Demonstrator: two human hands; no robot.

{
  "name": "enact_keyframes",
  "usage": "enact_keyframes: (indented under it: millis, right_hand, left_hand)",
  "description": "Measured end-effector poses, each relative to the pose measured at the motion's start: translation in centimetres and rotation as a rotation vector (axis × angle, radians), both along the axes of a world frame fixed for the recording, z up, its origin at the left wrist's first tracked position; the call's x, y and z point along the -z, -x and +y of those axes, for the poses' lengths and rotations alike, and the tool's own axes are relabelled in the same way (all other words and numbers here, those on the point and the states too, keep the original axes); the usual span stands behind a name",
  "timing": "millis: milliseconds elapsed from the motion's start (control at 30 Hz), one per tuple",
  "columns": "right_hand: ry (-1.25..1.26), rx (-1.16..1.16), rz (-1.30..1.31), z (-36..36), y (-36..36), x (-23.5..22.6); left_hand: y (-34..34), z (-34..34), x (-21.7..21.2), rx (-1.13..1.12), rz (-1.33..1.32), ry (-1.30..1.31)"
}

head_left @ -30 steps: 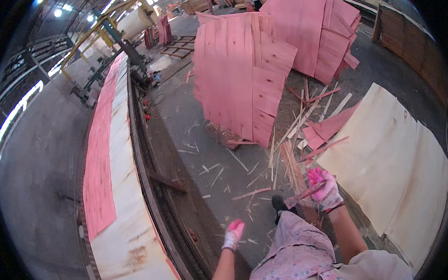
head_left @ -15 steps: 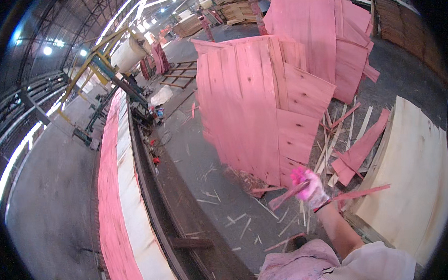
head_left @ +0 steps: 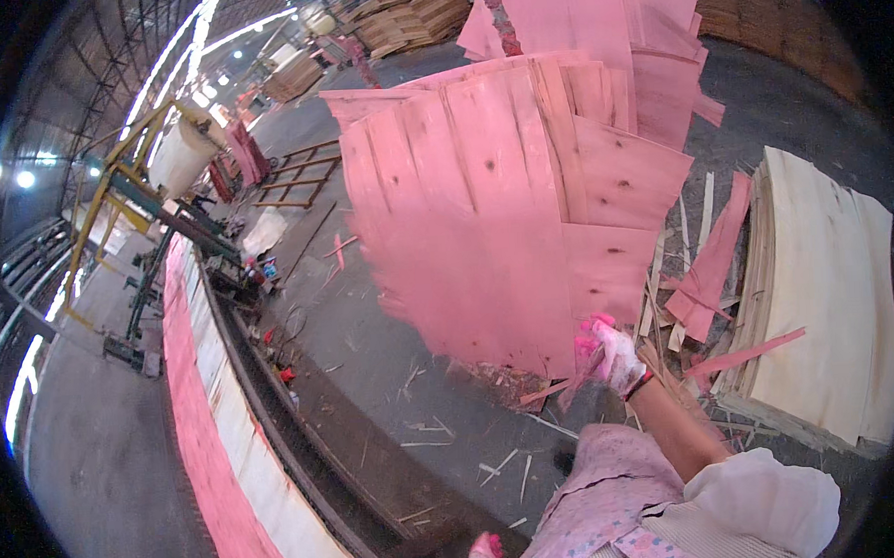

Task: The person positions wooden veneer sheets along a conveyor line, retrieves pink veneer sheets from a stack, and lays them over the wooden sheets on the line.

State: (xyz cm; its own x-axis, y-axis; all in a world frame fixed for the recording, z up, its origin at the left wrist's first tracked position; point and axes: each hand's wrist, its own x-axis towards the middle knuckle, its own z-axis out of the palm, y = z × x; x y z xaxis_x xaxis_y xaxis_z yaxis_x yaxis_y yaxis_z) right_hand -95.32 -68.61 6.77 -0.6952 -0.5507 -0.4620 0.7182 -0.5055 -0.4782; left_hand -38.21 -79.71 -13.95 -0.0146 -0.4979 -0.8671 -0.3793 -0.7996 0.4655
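My right hand (head_left: 620, 359), in a white glove with pink-stained fingers, is closed on a pink veneer strip (head_left: 579, 385) by the lower edge of the big pink stack. That stack of pink veneer sheets (head_left: 464, 218) fans out before me, with overlapping pieces on its right side. Only part of my left hand (head_left: 486, 554) shows at the lower edge, gloved and pink at the fingers. It is too small and blurred to tell how its fingers lie. Another pink strip (head_left: 755, 355) sticks out to the right, beyond my forearm, over the edge of the pale veneer stack (head_left: 817, 293).
On my left runs a long dark-framed conveyor (head_left: 274, 436) carrying pink and white sheets. Thin wood scraps (head_left: 500, 468) litter the floor. A second pink stack (head_left: 565, 19) stands behind the first. Further off are a wooden pallet frame (head_left: 303, 176) and a yellow-framed machine (head_left: 128, 173).
The view has turned, and the stacks now sit further left. My right hand has come closer to the pink stack's lower edge, still holding the strip. My left hand has come into view.
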Motion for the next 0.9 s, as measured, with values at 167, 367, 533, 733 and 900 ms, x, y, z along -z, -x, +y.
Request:
enact_keyframes:
  millis: [167, 367, 533, 733, 900]
  right_hand:
    - [-0.379, 0.226, 0.52, -2.9, 7.4, -0.7]
    - [-0.406, 0.012, 0.547, -10.7, 19.9, -1.2]
    - [-0.407, 0.164, 0.527, -16.7, 28.3, 11.7]
    - [-0.617, 0.247, 0.614, -16.4, 26.6, 8.6]
    - [-1.06, -0.117, 0.827, -15.4, 22.7, 4.8]
  left_hand:
    - [9.1, -6.1, -6.5, -0.072, 0.112, 0.119]
    - [12.1, -7.5, -6.2, 0.002, 0.104, 0.092]
    - [6.0, -3.7, 2.4, 0.415, -0.025, 0.178]
    - [0.5, -1.2, 3.7, 1.084, -0.359, 0.357]
    - [3.6, -5.9, 3.5, 0.833, 0.066, 0.049]
